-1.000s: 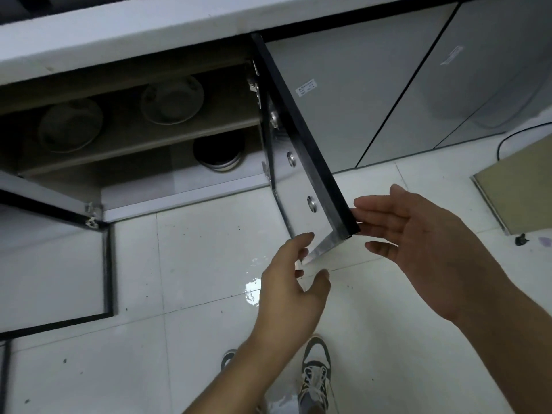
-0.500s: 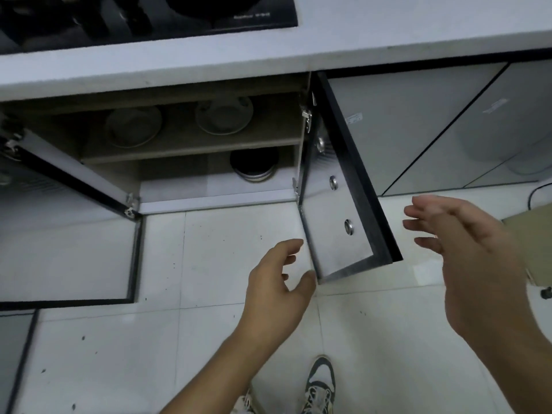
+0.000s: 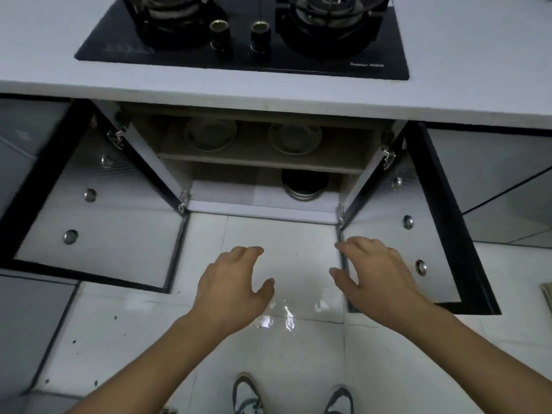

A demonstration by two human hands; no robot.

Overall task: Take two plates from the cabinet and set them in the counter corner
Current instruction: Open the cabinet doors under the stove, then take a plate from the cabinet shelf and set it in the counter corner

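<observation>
The cabinet under the counter stands with both doors swung wide. On its upper shelf sit two pale plates, the left plate and the right plate, side by side. A dark stack of dishes rests on the bottom shelf at the right. My left hand and my right hand hover empty in front of the opening, fingers spread, palms down, well short of the shelf. The right hand's fingertips are close to the right door's lower hinge edge.
A white counter runs above the cabinet, with a black gas hob set in it. The left door juts out at my left. White floor tiles and my two shoes are below.
The view has shifted to face the cabinet squarely. My right hand has left the right door, now fully swung out, and both hands have come together before the opening.
</observation>
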